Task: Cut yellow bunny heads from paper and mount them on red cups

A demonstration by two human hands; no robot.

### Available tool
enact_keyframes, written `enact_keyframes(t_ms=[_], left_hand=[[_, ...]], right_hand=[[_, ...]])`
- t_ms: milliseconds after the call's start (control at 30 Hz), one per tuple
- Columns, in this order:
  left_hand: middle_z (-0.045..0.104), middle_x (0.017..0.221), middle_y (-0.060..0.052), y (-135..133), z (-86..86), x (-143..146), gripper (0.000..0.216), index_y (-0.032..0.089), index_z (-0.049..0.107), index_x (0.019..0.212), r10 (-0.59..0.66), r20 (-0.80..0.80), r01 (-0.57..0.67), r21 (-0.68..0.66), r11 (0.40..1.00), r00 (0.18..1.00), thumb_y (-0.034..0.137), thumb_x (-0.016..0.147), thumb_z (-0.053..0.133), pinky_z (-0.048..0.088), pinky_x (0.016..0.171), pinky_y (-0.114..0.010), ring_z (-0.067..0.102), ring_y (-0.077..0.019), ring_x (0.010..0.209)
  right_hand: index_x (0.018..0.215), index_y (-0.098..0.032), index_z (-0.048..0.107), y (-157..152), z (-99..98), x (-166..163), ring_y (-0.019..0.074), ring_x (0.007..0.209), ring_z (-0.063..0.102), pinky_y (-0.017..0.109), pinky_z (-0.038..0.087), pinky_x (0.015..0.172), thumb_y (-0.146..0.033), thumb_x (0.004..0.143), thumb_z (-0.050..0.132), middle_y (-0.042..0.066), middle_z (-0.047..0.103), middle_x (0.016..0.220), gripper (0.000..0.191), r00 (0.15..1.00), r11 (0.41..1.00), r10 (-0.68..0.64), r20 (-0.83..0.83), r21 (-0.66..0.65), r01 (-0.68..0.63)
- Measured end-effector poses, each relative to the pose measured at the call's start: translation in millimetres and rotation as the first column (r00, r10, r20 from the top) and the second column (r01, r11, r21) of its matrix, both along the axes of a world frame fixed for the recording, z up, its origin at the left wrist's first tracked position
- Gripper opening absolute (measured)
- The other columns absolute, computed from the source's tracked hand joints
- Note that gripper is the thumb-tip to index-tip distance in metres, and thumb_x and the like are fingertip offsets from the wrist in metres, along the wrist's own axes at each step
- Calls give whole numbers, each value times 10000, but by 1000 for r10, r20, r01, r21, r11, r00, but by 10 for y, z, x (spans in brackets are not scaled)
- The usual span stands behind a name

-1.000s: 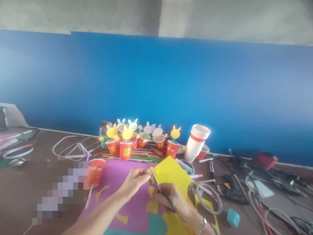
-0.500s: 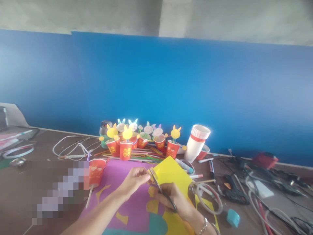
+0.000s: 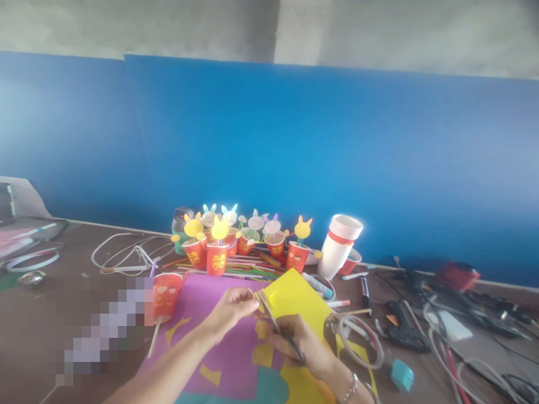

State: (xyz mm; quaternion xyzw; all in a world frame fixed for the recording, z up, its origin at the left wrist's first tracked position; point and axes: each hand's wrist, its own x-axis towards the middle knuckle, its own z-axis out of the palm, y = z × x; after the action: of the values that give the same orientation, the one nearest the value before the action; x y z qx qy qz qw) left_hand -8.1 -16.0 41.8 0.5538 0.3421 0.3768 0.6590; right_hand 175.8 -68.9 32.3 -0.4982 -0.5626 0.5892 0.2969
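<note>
Step in hand, by my reading: scissor cut into the yellow foam craft sheet (image 3: 297, 303), which is held up just above the purple foam sheet (image 3: 202, 314) at near centre.

Left hand (image 3: 233, 310): thumb and forefinger pinched on the sheet's left corner. Right hand (image 3: 301, 342): fingers curled through the dark-handled metal scissors (image 3: 278, 327), blades at the sheet's left edge, approx. part-open; blur prevents certainty.

Advice: keep pinch close to the blades so the foam stays taut; feed sheet into blades, short bites on curves; keep the left fingertips clear of the cut line.

Materials: foam sheets matte, flexible, flat. Red paper cups w/ yellow bunny toppers (image 3: 217, 255) far centre; white stacked paper cups (image 3: 339, 247) to their right. Brown table (image 3: 63, 269) dull, cluttered.
</note>
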Motion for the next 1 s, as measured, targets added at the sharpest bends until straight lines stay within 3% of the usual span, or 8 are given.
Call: enact_keyframes(t_ms=[600,1000], left_hand=[[684,702,-34,-15,-23,-16,205,148,612,669,-19,27,18,35,999,999,338,741,636,401,683,-271,599,-170,706],[599,622,17,-33,20,-23,207,161,554,623,-45,93,42,37,998,995,304,747,635,391,635,-234,514,-117,604]], right_hand=[[658,-135,583,-11,32,3,34,356,313,177,197,344,-330,683,649,-88,400,455,207,1000,1000,7,-19,-21,-7],[629,-151,543,-17,38,-2,31,344,293,177,178,335,-350,698,652,-95,388,427,237,998,999,43,-46,-4,-44]])
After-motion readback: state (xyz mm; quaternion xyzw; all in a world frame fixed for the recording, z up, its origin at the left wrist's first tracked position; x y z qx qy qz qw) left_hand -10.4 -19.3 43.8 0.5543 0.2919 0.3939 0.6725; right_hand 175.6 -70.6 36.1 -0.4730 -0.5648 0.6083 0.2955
